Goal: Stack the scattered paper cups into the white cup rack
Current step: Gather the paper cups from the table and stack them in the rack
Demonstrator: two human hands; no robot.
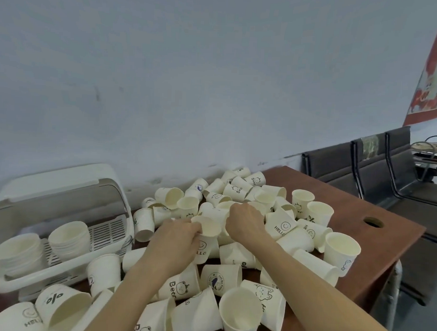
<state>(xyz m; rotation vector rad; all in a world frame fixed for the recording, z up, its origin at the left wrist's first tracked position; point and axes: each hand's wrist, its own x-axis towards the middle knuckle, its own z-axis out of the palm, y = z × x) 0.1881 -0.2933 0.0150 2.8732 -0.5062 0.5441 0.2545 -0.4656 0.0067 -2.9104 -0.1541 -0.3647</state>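
Note:
Several white paper cups with black prints lie scattered over a brown table (347, 214), some upright, most on their sides. My left hand (174, 240) grips an upright "HELLO" cup (206, 239) at its rim in the middle of the pile. My right hand (245, 222) reaches into the heap just right of that cup, fingers curled over a cup lying on its side (215, 212); whether it holds it is unclear. The white cup rack (60, 266) stands at the left with its lid raised. Two stacks of cups stand in it, one in front (17, 253) and one behind (68, 237).
A round cable hole (373, 222) is cut into the table near its right edge. Dark waiting-room chairs (376, 168) line the wall at the right, beyond the table. A pale wall runs behind the table, with a red poster (431, 81) at upper right.

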